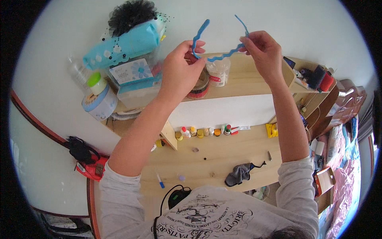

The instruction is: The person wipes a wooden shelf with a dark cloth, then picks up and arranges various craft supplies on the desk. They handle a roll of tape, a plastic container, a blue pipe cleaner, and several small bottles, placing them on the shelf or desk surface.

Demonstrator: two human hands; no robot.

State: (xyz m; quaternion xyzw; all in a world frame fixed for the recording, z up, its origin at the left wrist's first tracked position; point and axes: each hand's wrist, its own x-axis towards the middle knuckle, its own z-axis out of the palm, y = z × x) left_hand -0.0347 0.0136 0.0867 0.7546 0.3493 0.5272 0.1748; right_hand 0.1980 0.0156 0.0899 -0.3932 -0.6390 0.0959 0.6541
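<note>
A thin blue wavy headband (225,56) is held up in front of the wall, above the desk's upper shelf. My left hand (182,67) grips it on the left side, with one thicker end rising above the fingers. Opposite, my right hand (265,53) pinches the band between thumb and fingers, and its other end points upward. The wavy middle stretches across the gap between both hands. Behind my left hand, partly hidden, stands a round container (199,89) with a red and black band. Beside that is a clear plastic container (219,73) with a red label.
Small bottles (200,133) line the back of the desktop (191,167). A grey cloth (238,174), a blue-capped pen (161,184) and a small metal tool (269,155) lie nearer. Tissue packages (131,71) and a round box (100,101) crowd the shelf's left; thread spools (316,77) stand right.
</note>
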